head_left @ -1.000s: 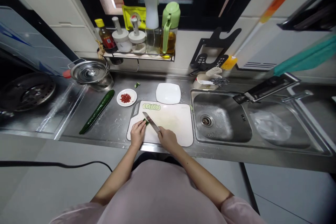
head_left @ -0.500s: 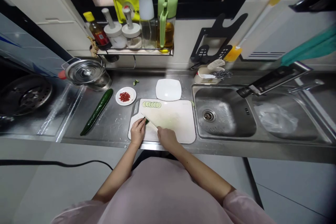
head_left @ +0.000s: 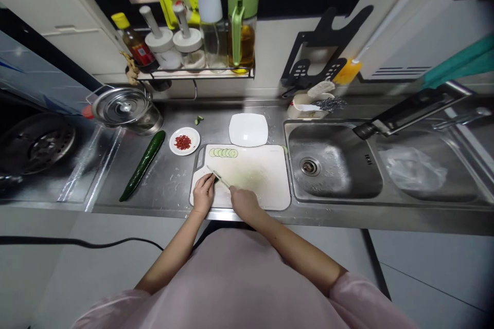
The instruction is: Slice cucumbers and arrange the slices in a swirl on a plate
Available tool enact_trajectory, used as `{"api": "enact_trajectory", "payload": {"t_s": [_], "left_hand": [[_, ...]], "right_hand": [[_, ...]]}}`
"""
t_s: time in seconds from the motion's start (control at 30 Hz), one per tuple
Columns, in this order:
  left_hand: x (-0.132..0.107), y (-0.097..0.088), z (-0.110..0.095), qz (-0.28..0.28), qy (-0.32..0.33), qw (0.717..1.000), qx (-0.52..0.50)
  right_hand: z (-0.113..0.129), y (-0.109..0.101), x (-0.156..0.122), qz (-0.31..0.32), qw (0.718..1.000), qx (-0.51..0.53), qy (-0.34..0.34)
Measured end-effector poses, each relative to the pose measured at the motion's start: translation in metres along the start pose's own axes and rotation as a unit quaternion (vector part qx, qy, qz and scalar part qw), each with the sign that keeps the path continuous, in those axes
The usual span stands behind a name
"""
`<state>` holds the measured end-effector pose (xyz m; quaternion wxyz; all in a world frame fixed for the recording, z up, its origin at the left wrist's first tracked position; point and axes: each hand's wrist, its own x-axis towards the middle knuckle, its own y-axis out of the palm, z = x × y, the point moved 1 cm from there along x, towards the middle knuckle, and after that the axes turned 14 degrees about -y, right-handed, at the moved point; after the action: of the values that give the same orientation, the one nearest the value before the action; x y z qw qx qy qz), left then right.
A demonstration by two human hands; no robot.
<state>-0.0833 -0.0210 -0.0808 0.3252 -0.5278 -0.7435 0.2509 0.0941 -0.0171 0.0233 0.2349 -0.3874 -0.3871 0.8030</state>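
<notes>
A white cutting board (head_left: 262, 175) lies on the steel counter in front of me. My left hand (head_left: 203, 194) is closed on a short green cucumber piece (head_left: 215, 177) at the board's left side. My right hand (head_left: 243, 201) grips a knife (head_left: 218, 177), its blade resting edge-down against the cucumber piece right beside my left fingers. A row of several cucumber slices (head_left: 223, 152) sits along the board's far edge.
A whole cucumber (head_left: 142, 165) lies left of the board, near a small plate of red chilli (head_left: 184, 141) and an empty white plate (head_left: 248, 129). A lidded pot (head_left: 122, 108) stands at the back left, a sink (head_left: 332, 167) at the right. Bottles fill the wall rack (head_left: 200, 73).
The knife blade has dropped from a raised slant down onto the cucumber piece. My hands stay at the same spot on the board; the camera has tilted slightly.
</notes>
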Motion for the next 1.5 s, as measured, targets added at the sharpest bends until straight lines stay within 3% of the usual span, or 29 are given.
{"api": "enact_trajectory", "payload": {"t_s": [0.47, 1.5], "left_hand": [[0.002, -0.002, 0.0, 0.013, 0.015, 1.0, 0.002], [0.001, 0.0, 0.007, 0.029, 0.028, 0.999, -0.012]], "right_hand": [[0.003, -0.003, 0.001, 0.01, 1.0, 0.018, 0.003], [0.01, 0.001, 0.019, -0.031, 0.999, 0.03, 0.002]]}}
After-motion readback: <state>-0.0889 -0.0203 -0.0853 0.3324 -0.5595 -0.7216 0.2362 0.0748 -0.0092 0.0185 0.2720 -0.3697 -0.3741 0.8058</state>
